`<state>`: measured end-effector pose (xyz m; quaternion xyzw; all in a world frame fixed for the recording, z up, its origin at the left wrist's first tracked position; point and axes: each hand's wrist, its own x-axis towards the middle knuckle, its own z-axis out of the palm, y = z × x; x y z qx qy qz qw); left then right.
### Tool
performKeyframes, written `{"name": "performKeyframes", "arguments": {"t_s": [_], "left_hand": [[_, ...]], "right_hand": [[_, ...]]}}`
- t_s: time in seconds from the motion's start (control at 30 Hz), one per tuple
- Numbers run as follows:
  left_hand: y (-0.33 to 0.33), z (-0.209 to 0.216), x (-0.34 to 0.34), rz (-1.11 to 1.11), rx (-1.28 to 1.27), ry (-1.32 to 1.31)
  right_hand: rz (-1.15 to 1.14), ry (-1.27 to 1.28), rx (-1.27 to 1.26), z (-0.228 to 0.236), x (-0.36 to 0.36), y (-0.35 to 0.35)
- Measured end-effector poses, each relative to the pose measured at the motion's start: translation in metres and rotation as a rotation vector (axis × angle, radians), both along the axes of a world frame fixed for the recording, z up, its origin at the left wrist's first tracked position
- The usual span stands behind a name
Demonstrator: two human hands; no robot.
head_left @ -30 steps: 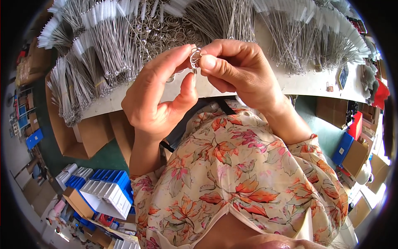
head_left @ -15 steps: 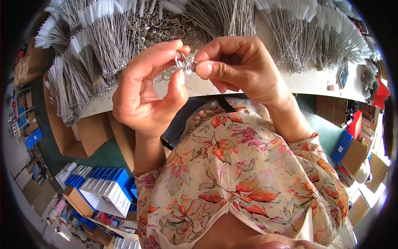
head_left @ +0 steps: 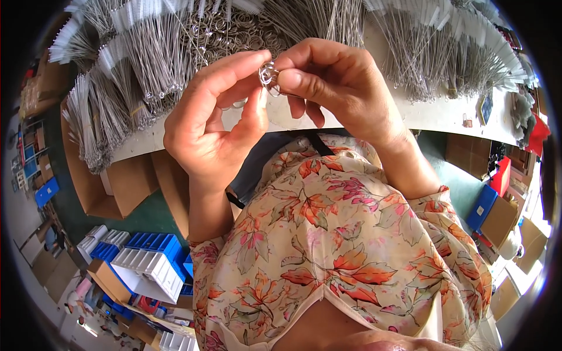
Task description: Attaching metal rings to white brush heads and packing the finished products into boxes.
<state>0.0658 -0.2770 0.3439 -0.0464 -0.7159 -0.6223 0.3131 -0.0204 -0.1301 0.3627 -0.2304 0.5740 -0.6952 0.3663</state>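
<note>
A small cluster of shiny metal rings (head_left: 268, 75) is held up between my hands, over the near edge of the white table (head_left: 430, 117). My right hand (head_left: 348, 93) pinches it between thumb and forefinger, the other fingers curled beneath. From the other side, the thumb and forefinger tips of my left hand (head_left: 213, 126) close on it. How many rings are in the cluster, and how they link, is too small to tell. Behind my hands lies a pile of loose metal rings (head_left: 234, 35).
Bundles of wire-stemmed brushes with white bristles (head_left: 149, 52) cover the table's left side, and more brushes (head_left: 421, 58) lie to the right. Cardboard boxes (head_left: 132, 184) stand below the table at left. Blue and white plastic bins (head_left: 152, 263) are at the lower left.
The rings have tilted and now sit closer together between my fingertips. My right hand has risen slightly, and my left hand has shifted a little to the right.
</note>
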Motion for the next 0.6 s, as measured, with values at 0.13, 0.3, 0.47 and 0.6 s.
{"name": "performKeyframes", "arguments": {"t_s": [0.13, 0.3, 0.47, 0.6], "left_hand": [[-0.004, -0.004, -0.001, 0.011, -0.124, 0.037], [-0.005, -0.008, -0.001, -0.008, -0.104, 0.066], [-0.001, -0.007, 0.001, -0.017, -0.004, 0.028], [-0.002, -0.007, 0.002, -0.004, -0.036, 0.022]], "right_hand": [[0.081, 0.007, 0.055, 0.003, -0.008, 0.002], [0.127, 0.079, 0.140, 0.005, -0.012, 0.006], [0.114, 0.071, 0.158, -0.003, -0.005, 0.006], [-0.026, 0.038, -0.001, -0.008, 0.002, 0.001]]}}
